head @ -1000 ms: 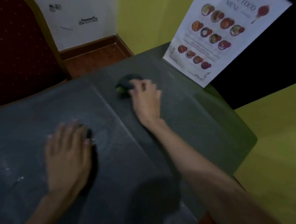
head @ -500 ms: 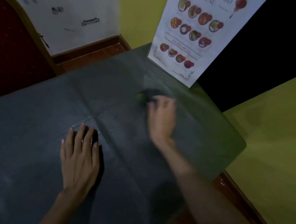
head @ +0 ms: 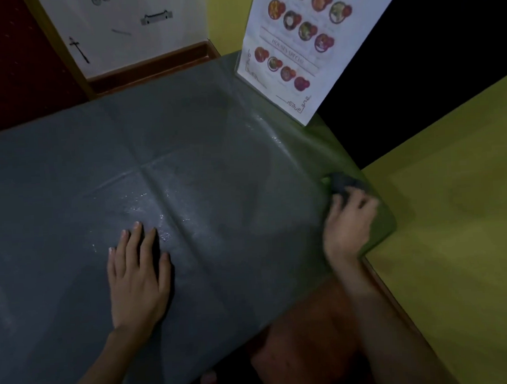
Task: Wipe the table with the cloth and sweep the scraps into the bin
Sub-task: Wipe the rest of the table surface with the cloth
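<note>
The right hand (head: 348,225) has swept across from the middle of the table (head: 69,172) to its right edge, taking the dark cloth (head: 344,182) along; half a second ago it was working near the menu card. Now its fingers curl over the cloth and press it down at the table's far right corner, at the right of the frame. The left hand (head: 136,274) has barely shifted: it lies flat at lower centre, fingers straight and together, holding nothing. Just above its fingertips, small pale scraps (head: 163,234) glint along the creases of the grey covering. The menu card (head: 300,42) stands at the table's upper right. Yellow-green wall fills the right of the frame, a white wall with brown skirting sits at the top, and a dark red chair back (head: 10,66) at upper left.
</note>
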{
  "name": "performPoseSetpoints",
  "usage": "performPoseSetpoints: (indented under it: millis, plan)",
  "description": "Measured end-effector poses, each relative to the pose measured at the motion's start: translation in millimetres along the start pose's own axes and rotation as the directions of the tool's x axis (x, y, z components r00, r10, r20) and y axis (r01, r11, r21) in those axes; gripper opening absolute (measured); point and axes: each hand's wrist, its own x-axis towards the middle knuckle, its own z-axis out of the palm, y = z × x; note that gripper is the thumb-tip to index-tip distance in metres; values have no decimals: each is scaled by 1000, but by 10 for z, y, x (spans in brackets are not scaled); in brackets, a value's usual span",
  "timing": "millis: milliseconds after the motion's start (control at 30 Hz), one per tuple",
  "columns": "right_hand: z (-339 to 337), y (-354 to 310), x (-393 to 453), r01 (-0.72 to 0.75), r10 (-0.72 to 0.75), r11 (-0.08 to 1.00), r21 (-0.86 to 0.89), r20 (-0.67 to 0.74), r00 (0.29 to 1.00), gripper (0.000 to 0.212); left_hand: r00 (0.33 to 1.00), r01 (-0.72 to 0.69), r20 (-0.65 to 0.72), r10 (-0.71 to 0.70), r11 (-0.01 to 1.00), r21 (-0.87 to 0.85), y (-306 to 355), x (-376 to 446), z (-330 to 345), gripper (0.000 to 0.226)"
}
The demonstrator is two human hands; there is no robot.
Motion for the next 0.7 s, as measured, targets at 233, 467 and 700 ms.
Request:
performPoseSetpoints:
  millis: [233,467,700]
  plan:
    - [-374,-185,-1957,819,-906,416,395,261,334,27,997,-54,-55,52,998,-30,-74,12,15,55]
    - [-267,683,-631,689,-682,724,7,151,715,32,993,-73,-89,75,997,26,-138,29,102,54]
    - [-538,377,-150,-288,216,905,314,246,945,36,1000,-18,0,18,998,67,-24,39,25,55]
